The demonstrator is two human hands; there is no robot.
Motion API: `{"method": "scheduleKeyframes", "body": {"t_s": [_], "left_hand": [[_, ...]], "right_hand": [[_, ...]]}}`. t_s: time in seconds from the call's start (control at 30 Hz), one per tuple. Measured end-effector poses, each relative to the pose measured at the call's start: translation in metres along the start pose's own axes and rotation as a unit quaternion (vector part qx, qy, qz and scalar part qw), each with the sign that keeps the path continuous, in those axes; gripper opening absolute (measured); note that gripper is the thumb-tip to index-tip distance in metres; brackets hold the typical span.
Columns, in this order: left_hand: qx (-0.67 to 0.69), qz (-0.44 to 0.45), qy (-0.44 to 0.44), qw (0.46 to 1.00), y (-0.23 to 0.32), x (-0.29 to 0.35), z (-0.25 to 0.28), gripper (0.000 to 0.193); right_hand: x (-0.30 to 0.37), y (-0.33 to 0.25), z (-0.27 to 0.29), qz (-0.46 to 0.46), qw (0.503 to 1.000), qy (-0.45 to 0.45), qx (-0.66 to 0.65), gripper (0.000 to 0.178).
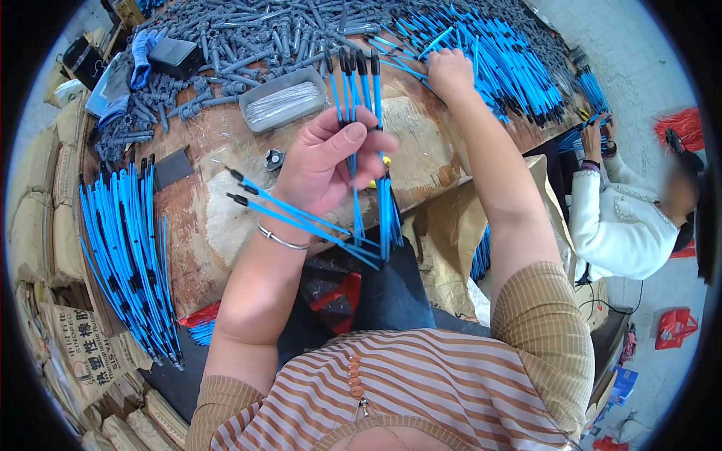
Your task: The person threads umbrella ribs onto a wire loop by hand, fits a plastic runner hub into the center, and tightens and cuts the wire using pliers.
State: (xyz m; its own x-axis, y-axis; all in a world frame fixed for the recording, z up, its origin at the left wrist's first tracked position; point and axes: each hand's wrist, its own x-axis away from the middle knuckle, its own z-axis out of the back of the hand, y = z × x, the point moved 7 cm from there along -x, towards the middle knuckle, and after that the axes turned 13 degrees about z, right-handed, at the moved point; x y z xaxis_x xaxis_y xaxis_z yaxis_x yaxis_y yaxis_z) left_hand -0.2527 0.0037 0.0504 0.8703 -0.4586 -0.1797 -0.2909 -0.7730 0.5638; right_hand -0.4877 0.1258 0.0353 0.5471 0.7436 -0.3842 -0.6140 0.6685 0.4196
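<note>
Left hand (327, 161) closed on a bundle of blue rods (359, 113) — long axis near vertical, black tips away; right hand (449, 71) gripping rods in the blue pile (504, 60).

Blue rods (359, 143) in left hand (323, 161)

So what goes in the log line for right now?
left hand: holds blue rods | right hand: on blue rod pile | wooden table

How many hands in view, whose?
3. The person's left hand holds a bunch of blue rods over the table; their right hand is in the rod pile; a co-worker's hand at right. Others may be hidden.
</note>
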Motion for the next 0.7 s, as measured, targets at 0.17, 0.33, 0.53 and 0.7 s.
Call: {"method": "scheduleKeyframes", "body": {"t_s": [0.17, 0.33, 0.53, 0.7], "left_hand": [[0.005, -0.039, 0.141, 0.989, -0.007, -0.003, 0.016, 0.015], [0.015, -0.022, 0.078, 0.997, -0.004, -0.006, 0.026, 0.016], [0.067, 0.009, 0.119, 0.991, -0.009, -0.007, 0.025, 0.017], [0.053, -0.042, 0.083, 0.994, -0.006, -0.004, 0.016, 0.016]], "right_hand": [[0.001, -0.011, 0.061, -0.040, 0.991, 0.064, -0.109, 0.018], [0.027, 0.016, 0.184, -0.087, 0.958, 0.167, -0.216, 0.024], [0.088, -0.062, 0.200, -0.042, 0.697, -0.122, -0.705, 0.021], [0.093, -0.091, 0.171, 0.103, 0.848, -0.143, -0.500, 0.025]]}}
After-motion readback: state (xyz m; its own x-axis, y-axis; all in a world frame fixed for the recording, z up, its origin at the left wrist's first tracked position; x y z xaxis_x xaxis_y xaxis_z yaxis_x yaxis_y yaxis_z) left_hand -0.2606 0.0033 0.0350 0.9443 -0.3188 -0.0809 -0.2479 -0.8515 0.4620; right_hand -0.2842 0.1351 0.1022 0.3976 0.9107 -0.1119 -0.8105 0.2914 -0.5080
